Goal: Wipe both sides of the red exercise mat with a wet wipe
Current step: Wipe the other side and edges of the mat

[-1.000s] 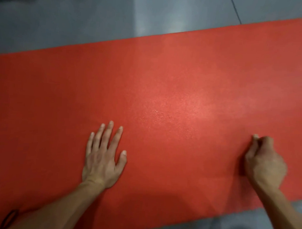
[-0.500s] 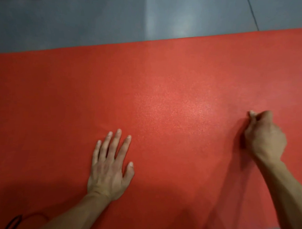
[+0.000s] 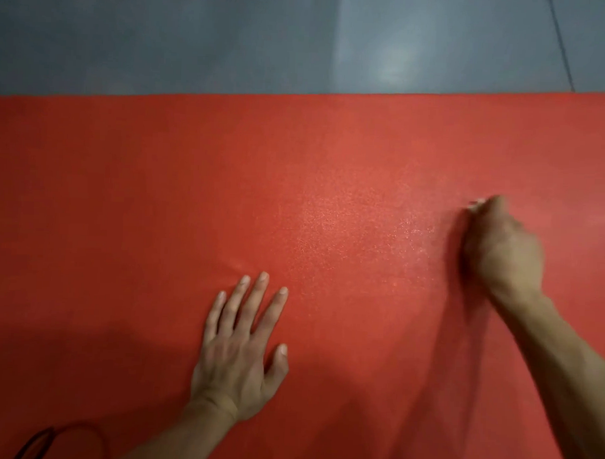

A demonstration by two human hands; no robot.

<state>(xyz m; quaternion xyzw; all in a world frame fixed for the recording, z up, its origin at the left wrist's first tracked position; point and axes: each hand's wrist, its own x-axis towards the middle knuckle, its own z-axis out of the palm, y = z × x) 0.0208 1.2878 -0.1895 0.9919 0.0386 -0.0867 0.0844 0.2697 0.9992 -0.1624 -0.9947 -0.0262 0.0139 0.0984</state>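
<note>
A grey floor [image 3: 232, 45] lies under one red exercise mat [image 3: 158, 190], spread flat across the whole view. Nearest, a dark cord loop [image 3: 47, 436] shows at the bottom edge. The left hand [image 3: 238, 350] rests open, palm down, fingers spread on the mat. Farther out, the right hand [image 3: 499, 250] is curled closed on something pale at its fingertips — probably the wet wipe [image 3: 477, 202], though blur hides it. The mat looks thin, soft and light, its grainy face grippy; turning it over likely means taking hold at an edge — the far one is in sight.
</note>
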